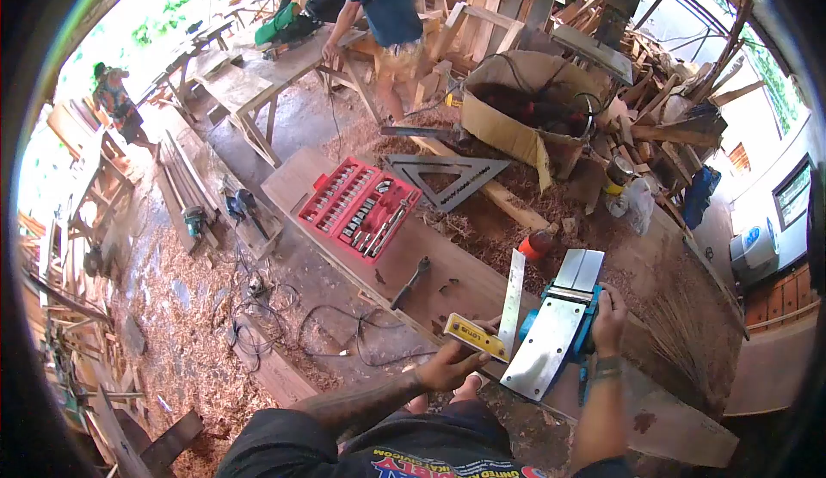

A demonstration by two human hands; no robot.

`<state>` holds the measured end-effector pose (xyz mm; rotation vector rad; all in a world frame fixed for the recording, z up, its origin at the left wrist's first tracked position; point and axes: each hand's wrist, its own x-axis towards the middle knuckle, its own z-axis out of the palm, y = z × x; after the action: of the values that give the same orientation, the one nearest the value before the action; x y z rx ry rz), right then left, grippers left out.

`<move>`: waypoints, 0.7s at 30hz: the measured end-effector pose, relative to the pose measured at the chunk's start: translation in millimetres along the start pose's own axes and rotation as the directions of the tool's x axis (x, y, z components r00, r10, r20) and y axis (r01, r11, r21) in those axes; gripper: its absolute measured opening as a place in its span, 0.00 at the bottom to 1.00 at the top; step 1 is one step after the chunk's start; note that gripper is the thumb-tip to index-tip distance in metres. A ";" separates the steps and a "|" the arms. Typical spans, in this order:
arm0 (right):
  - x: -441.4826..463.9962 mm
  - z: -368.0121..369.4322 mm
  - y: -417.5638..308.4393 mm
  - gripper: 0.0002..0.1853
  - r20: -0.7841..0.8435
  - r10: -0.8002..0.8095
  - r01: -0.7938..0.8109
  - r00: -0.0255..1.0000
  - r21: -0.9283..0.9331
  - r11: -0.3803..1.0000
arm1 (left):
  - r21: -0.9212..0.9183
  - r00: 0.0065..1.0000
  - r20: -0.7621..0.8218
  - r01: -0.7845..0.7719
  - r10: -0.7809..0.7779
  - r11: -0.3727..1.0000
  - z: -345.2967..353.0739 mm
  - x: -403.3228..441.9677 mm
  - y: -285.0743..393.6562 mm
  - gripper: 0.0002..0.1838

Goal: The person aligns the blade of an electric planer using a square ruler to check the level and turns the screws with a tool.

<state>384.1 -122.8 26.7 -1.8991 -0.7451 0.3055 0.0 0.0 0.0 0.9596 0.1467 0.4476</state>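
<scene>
My left hand [451, 366] is closed on a try square [477, 337] with a yellow stock and a steel blade that points up. The blade stands beside the flat metal sole of a blue electric planer [547, 340], which lies with its sole up. Around the planer's far right side, my right hand [611, 313] grips its body; some fingers are hidden. On the wooden plank [292, 177] in front of me, a wrench [411, 283] lies near an open red socket set [357, 207].
A triangular square [447, 177] lies past the socket set. Behind it stands a large cardboard box [508, 125]. An orange-red container [535, 246] is near the planer. Cables [344, 327] and wood shavings cover the floor at left. A person [383, 13] works at a far table.
</scene>
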 end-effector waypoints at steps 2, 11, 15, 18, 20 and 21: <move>-12.8 14.6 -5.9 0.19 -0.052 0.020 -0.023 0.998 -0.064 0.998 | 0.010 0.998 -0.032 0.053 -0.052 0.999 12.8 14.1 -3.1 0.32; -23.7 14.7 -36.2 0.17 -0.196 -0.180 0.155 0.964 -0.138 0.978 | 0.345 0.997 0.068 -0.060 0.039 0.936 14.3 47.0 -10.9 0.31; -25.5 13.3 -40.9 0.17 -0.183 -0.174 0.158 0.968 -0.098 0.983 | 0.377 0.974 0.174 -0.201 0.144 0.904 17.1 53.0 -14.9 0.25; -24.6 11.5 -38.5 0.18 -0.191 -0.151 0.136 0.970 -0.092 0.986 | 0.393 0.956 0.235 -0.261 0.178 0.882 13.6 60.7 -14.3 0.25; -26.5 11.1 -41.3 0.18 -0.181 -0.172 0.153 0.968 -0.114 0.982 | 0.392 0.943 0.283 -0.278 0.172 0.877 11.2 64.0 -10.2 0.26; -26.0 12.2 -39.2 0.18 -0.173 -0.185 0.165 0.967 -0.125 0.978 | 0.391 0.936 0.307 -0.286 0.169 0.875 10.0 65.6 -8.2 0.26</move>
<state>343.5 -119.0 53.2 -1.9178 -0.8116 -0.0225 64.6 16.7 4.0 1.4758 -0.1213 0.5119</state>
